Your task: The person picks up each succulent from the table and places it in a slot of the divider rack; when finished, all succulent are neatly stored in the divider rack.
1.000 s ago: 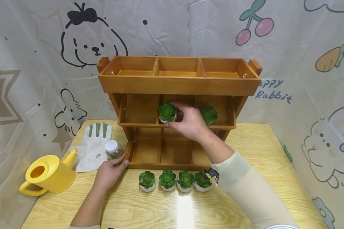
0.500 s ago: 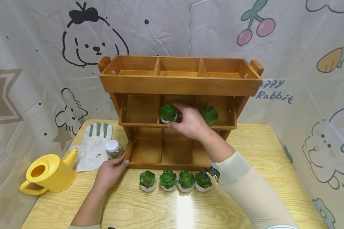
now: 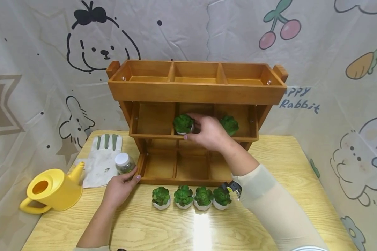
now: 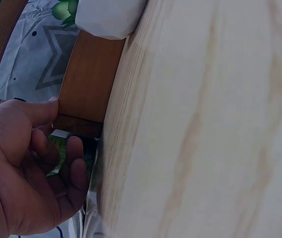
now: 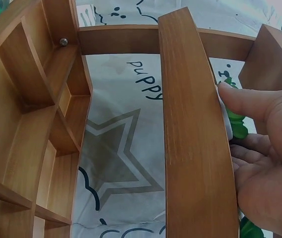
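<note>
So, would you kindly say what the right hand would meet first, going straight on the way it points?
Beyond the potted succulent in the right hand, probably the middle tier's left divider, though depth is unclear.

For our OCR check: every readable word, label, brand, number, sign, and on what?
"appy Rabbit": white patterned fabric backdrop, head view; start hidden behind brown wooden three-tier shelf.
"puppy": same backdrop, right wrist view.
Black wrist device: any markings too small to read.
No other text readable.

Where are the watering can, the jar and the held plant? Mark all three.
Watering can (image 3: pixel 59 191): head view, its yellow body.
Jar (image 3: pixel 126 168): head view, its clear body below the lid.
Held plant (image 3: pixel 183 123): head view, its green leaves.
</note>
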A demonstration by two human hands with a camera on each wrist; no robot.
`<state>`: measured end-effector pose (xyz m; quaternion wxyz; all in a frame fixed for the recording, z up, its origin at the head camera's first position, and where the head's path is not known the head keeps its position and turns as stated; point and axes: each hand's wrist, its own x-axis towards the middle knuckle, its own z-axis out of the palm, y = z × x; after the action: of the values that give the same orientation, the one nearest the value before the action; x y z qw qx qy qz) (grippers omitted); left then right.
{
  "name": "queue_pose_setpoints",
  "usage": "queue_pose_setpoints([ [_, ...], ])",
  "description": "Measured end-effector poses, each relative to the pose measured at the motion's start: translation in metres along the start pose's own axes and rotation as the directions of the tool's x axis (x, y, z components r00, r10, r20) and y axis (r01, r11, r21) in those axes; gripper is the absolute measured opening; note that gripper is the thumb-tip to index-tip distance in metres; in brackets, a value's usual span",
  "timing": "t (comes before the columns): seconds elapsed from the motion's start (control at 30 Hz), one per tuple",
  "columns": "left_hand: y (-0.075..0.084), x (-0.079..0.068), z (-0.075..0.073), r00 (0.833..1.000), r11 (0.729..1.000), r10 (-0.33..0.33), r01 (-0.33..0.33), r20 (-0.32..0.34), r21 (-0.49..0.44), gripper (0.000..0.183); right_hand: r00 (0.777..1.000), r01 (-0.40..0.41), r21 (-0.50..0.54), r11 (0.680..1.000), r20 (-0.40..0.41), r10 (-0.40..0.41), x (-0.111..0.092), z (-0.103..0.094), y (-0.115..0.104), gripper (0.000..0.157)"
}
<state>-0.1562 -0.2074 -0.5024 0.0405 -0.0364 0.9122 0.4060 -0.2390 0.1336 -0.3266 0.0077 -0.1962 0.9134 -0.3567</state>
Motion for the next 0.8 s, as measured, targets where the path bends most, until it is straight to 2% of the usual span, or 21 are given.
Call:
queue_pose_setpoints([
  [0.47, 0.003, 0.0, -0.001, 1.0, 1.0, -0.017, 0.017, 0.014, -0.003, 0.051, 0.999, -0.041, 0.13, 0.991, 0.007, 0.04, -0.012, -0.003, 0.003, 0.083],
  [0.8, 0.0, -0.001, 0.0, 1.0, 1.0, -0.002, 0.002, 0.003, -0.006, 0.052, 1.0, -0.01, 0.188, 0.982, -0.027, 0.016, -0.026, -0.006, 0.006, 0.081],
])
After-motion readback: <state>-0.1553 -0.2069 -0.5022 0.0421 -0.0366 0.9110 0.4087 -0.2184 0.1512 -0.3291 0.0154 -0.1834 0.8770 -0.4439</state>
